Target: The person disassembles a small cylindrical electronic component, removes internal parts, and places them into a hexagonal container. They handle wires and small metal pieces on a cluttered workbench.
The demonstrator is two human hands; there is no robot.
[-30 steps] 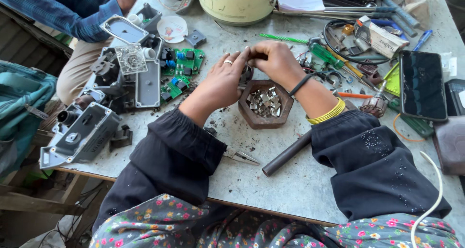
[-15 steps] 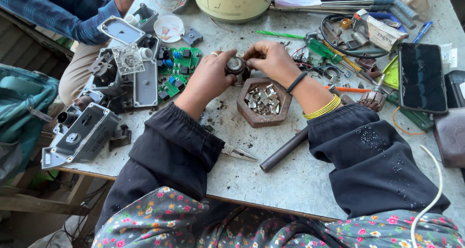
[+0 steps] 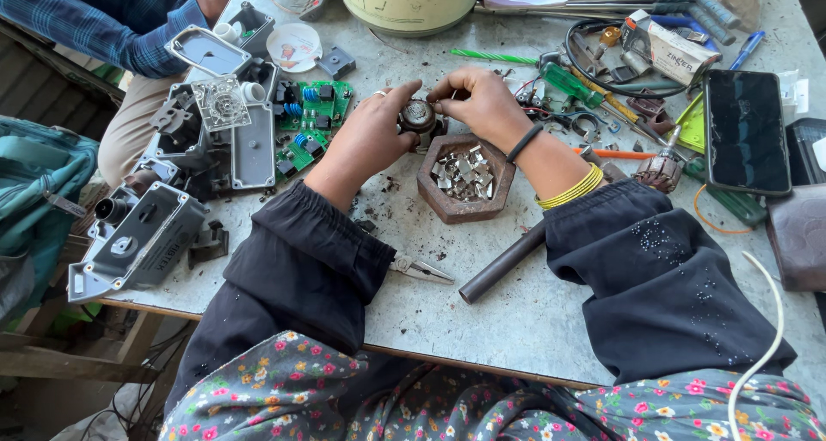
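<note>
Now both hands are gripping a small round part [image 3: 419, 116] just above the hexagonal tray [image 3: 465, 179], left hand [image 3: 376, 133] steadying, right hand [image 3: 480, 105] pinching its top edge. Fitting it likely needs fine fingertip control.

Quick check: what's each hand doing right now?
Left hand: closed around the small round metal part, held above the hexagonal dish.
Right hand: fingertips pinched on the same part, from the other side.

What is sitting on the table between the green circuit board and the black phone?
In the head view, between the green circuit board and the black phone are both hands holding a small round metal part, plus scattered screwdrivers.
</note>
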